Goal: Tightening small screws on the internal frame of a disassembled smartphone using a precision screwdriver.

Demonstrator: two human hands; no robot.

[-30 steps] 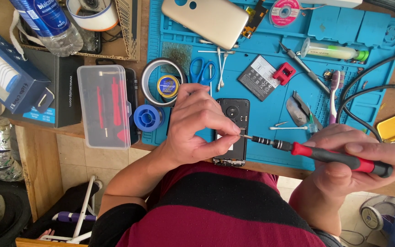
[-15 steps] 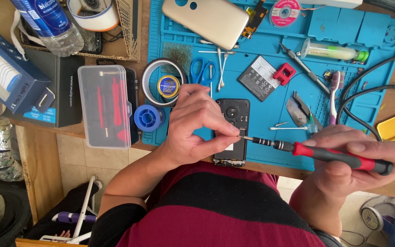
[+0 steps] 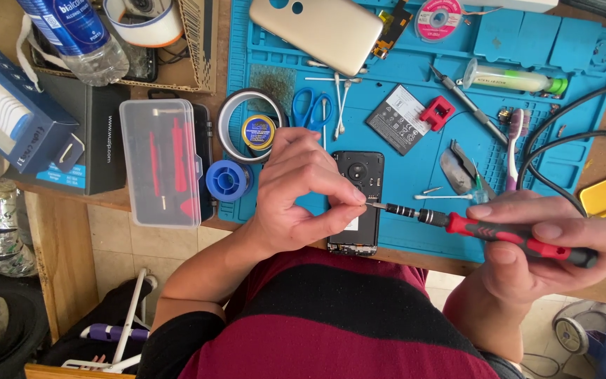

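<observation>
I'm clamping my right hand (image 3: 548,245) around the red screwdriver (image 3: 499,233), while my left hand (image 3: 303,193) is pinching its tip with fingers together, just above the black phone (image 3: 356,203) lying on the blue mat (image 3: 527,56).

A wooden workbench (image 3: 57,231) stands over a pale tiled floor (image 3: 117,242) in even daylight. A small fan (image 3: 575,333) sits on the floor at the lower right.

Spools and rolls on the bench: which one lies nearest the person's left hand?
The small blue spool, just left of the left hand. The tape ring with the yellow-labelled reel inside lies above it, and the pink reel sits far off at the mat's top.
</observation>
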